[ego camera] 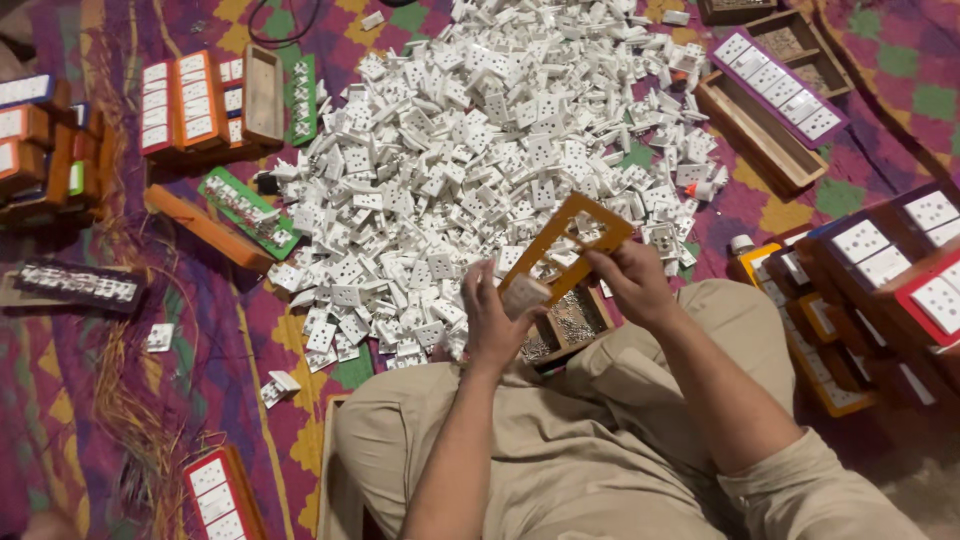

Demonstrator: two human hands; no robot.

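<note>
An orange plastic frame plate [566, 246] with rectangular cut-outs is held tilted above my lap. My right hand [628, 280] grips its lower right edge. My left hand [492, 318] is closed on a white socket piece [526, 294] pressed against the plate's lower end. A huge pile of white socket pieces [470, 150] covers the patterned cloth in front of me. Under my hands stands a small wooden box of screws [566, 326].
Orange, green and red frames filled with white sockets lie at the left [190, 100], at the bottom [220, 495] and in stacks on the right [880, 260]. Long wooden trays [765, 135] sit at the upper right. Dry straw [140, 420] lies on the cloth at the left.
</note>
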